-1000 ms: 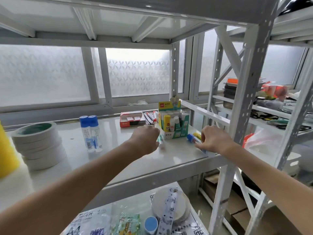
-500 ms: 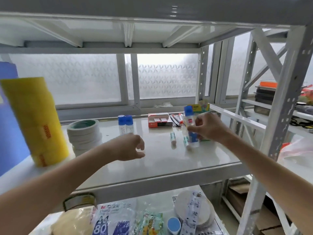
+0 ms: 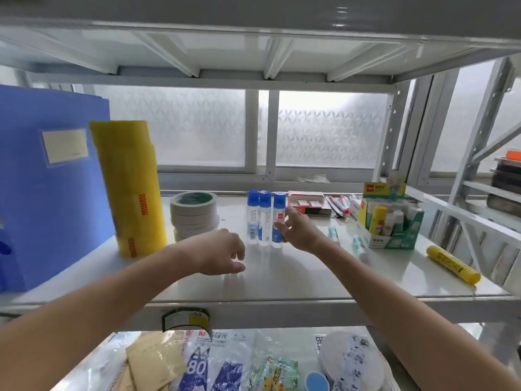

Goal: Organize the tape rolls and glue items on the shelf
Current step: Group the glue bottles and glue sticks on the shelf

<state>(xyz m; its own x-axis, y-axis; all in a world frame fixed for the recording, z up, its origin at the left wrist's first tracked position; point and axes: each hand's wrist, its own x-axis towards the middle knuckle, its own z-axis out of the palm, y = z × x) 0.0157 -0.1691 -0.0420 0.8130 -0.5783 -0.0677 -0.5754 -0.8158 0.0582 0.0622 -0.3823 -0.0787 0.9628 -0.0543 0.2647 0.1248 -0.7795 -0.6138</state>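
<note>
At frame centre the right hand (image 3: 299,232) pinched a glue bottle (image 3: 278,213) standing on the shelf (image 3: 310,277) beside two other bottles (image 3: 258,218), probably light, stiff, slick and tippy, best held mid-body, while the left hand (image 3: 222,255) hung loose and empty.

Blue folder (image 3: 50,193), yellow tape stack (image 3: 131,190) with red print, white tape rolls (image 3: 194,215), blue-capped clear glue bottles (image 3: 264,218), yellow glue stick (image 3: 452,264), green display box (image 3: 394,221)
</note>
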